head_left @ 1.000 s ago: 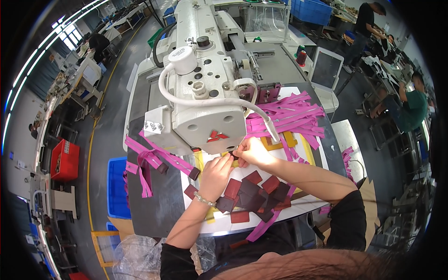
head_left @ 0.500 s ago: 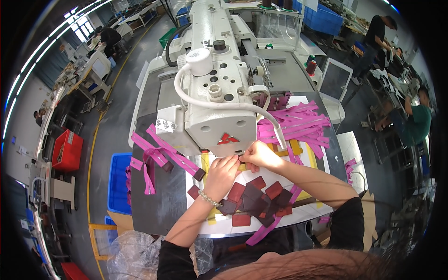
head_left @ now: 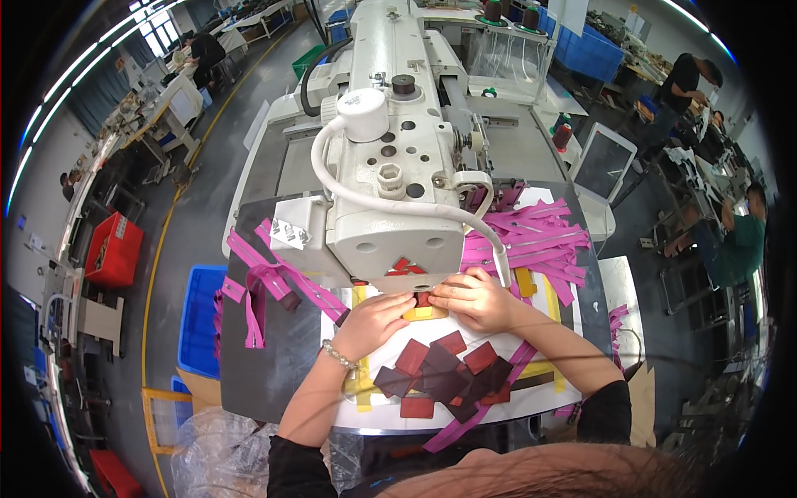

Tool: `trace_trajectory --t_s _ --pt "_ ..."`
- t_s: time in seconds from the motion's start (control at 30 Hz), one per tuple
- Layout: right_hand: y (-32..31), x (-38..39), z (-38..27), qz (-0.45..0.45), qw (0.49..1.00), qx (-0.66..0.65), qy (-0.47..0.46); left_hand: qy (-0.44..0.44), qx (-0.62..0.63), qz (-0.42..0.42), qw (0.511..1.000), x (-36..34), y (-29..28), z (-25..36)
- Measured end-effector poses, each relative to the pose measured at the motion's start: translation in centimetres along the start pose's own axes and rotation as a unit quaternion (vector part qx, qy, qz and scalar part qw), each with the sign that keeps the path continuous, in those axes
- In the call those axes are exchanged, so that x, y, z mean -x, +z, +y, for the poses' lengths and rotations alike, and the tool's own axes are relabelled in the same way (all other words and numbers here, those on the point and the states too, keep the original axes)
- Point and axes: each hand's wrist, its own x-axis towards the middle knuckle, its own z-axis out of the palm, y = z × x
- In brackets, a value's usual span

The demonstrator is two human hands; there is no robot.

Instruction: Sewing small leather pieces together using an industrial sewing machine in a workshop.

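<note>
Beneath the white sewing machine head (head_left: 398, 241), my left hand (head_left: 375, 317) has its fingers together on the left side of a small red patch (head_left: 422, 299). My right hand (head_left: 477, 300) grips the patch from the right with bent fingers. The patch sits at a yellow plate (head_left: 425, 314), partly covered by my fingertips. A loose pile of red and dark rectangular patches (head_left: 444, 373) lies on white board just below my hands. Pink zipper strips (head_left: 527, 241) are heaped to the right of the machine, and others (head_left: 278, 282) lie to the left, one with a dark end.
A blue bin (head_left: 199, 336) stands left of the table, a red bin (head_left: 114, 253) farther left. A tablet screen (head_left: 602, 166) and thread cones (head_left: 561, 137) are at the right. Co-workers (head_left: 681, 87) work at benches along both sides of the room. Clear plastic (head_left: 212, 465) lies low at left.
My right hand has lowered and turned, its fingers now flatter over the patch. My left hand has shifted slightly left, and more of the yellow plate shows between them.
</note>
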Motion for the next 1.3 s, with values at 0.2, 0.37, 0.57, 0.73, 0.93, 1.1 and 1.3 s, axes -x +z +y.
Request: trace_trajectory --t_s 0.2,0.37,0.57,0.73,0.93,1.1,1.3 --pt "0.4 0.0 0.8 0.028 0.998 0.042 -0.047 -0.008 0.01 -0.009 1.0 0.0 0.0 -0.1" --pt "0.2 -0.5 0.5 0.015 0.999 0.03 -0.034 -0.014 -0.01 -0.019 1.0 0.1 -0.1 0.0" --pt "-0.1 -0.9 0.0 -0.017 1.0 0.013 -0.015 -0.009 -0.015 -0.018 1.0 0.2 -0.1 0.0" --pt "0.3 -0.6 -0.3 -0.017 1.0 0.01 -0.001 0.012 -0.036 -0.011 0.999 0.1 0.2 -0.1" --pt "-1.3 2.4 1.4 0.155 0.951 0.087 0.254 0.016 -0.02 0.004 1.0 0.4 0.2 -0.2" --pt "-4.6 3.7 4.0 0.198 0.928 0.131 0.288 0.01 -0.014 0.004 1.0 -0.1 0.3 -0.3" --pt "-4.3 4.1 4.5 0.203 0.927 0.187 0.253 0.011 -0.001 0.006 1.0 -0.2 0.1 -0.2"
